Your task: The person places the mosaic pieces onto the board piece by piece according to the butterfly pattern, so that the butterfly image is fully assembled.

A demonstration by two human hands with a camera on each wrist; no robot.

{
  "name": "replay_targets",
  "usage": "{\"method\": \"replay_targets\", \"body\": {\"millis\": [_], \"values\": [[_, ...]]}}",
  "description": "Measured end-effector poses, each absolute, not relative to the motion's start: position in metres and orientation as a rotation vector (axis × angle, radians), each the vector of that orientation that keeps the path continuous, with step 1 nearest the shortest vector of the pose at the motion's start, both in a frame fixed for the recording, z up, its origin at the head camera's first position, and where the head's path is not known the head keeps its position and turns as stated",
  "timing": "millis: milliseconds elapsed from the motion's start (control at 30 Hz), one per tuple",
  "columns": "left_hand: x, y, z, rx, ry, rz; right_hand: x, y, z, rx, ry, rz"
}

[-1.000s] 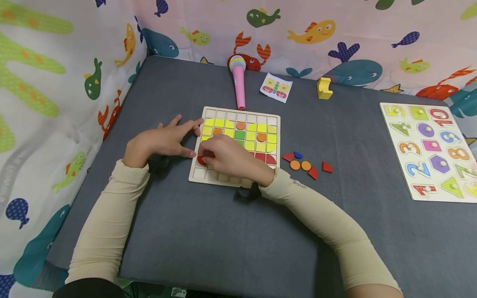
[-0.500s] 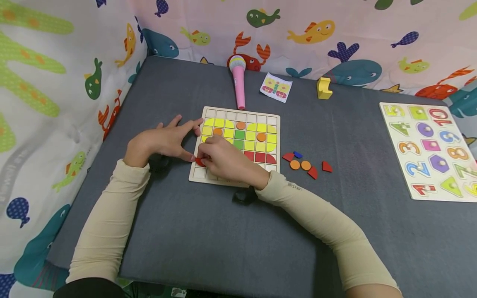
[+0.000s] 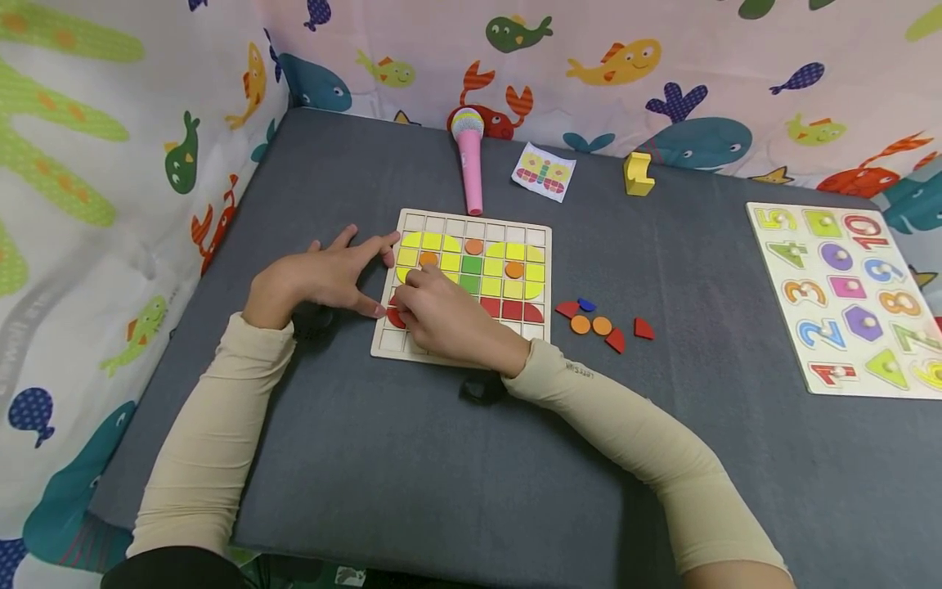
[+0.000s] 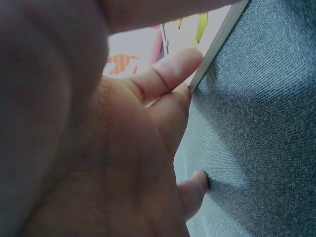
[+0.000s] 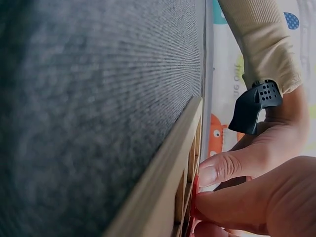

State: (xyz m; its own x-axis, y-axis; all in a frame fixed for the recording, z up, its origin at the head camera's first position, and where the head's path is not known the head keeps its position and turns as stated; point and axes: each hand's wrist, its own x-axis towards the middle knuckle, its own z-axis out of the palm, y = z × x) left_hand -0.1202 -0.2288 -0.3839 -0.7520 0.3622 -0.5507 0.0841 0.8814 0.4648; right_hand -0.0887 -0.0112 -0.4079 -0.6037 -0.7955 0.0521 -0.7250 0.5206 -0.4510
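Observation:
A wooden grid board (image 3: 459, 219) lies on the grey table, with yellow, orange, green and red pieces set in its cells. My right hand (image 3: 459, 319) reaches across it, fingers curled down and holding a red quarter-circle piece (image 3: 396, 319) at the lower left cells. In the right wrist view the thumb presses against the red piece's edge (image 5: 194, 197), low over the grid. My left hand (image 3: 316, 282) spreads along the board's left side, with thumb tip right at the red piece and fingertips at the board's edge. The right hand hides several cells.
Right of the board lie loose red wedges (image 3: 643, 329), orange discs (image 3: 602, 325) and a blue piece (image 3: 586, 304). Behind are a pink microphone (image 3: 471, 168), a butterfly picture card (image 3: 545, 173) and a yellow block (image 3: 638, 174). A number puzzle board (image 3: 846, 307) lies far right.
The red piece, shifted and tilted by the right fingers half a second ago, now lies flatter in the lower left cells. The left hand stays in place.

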Motion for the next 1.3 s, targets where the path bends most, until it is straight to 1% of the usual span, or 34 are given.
{"method": "replay_targets", "body": {"millis": [367,533,700,800,1033,1167,1300], "values": [[-0.12,-0.225,-0.381,0.309,2.368,0.547,-0.09,-0.014,-0.406,-1.292,2.638,-0.521],[-0.124,-0.219,-0.384,0.331,2.369,0.539,-0.092,-0.004,-0.408,-1.284,2.666,-0.589],[-0.125,-0.22,-0.386,0.315,2.38,0.533,-0.094,0.015,-0.401,-1.272,2.695,-0.709],[-0.122,-0.226,-0.387,0.29,2.385,0.546,-0.095,0.031,-0.394,-1.238,2.677,-0.78],[-0.125,-0.23,-0.395,0.293,2.38,0.588,-0.102,0.095,-0.382,-1.09,2.668,-0.933],[-0.132,-0.234,-0.407,0.302,2.375,0.585,-0.103,0.133,-0.383,-0.966,2.683,-1.003],[-0.142,-0.236,-0.421,0.304,2.369,0.566,-0.102,0.167,-0.388,-0.9,2.692,-1.031]]}}
